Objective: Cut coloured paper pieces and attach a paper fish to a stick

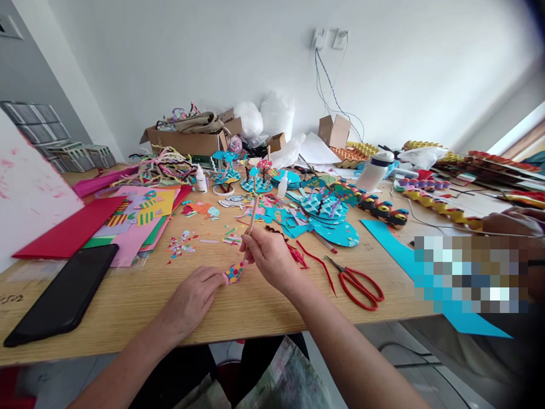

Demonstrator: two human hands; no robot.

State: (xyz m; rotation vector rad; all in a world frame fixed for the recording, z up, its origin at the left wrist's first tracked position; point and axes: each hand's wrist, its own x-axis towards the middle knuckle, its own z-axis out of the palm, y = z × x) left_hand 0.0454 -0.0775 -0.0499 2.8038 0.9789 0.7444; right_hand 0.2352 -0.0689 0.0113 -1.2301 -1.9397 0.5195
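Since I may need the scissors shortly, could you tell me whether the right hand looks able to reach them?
Probably yes: the red-handled scissors lie uncovered beside the right forearm, though the right hand is holding a thin stick.

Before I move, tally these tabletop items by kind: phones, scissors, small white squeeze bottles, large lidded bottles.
Black phone: 1
Red-handled scissors: 1
Small white squeeze bottles: 2
Large lidded bottle: 1
Total: 5

1. Far wall [191,51]: plain, white, with wall outlets [318,38] and hanging cables [317,71].
2. Far left: grey wall section [25,68] beside a pale vertical strip [70,68].
3. Surface [131,295]: light wood grain.
4. Below: grey floor [91,372].
5. Far right: brightly lit white ledge [504,133], brown edging [528,135].
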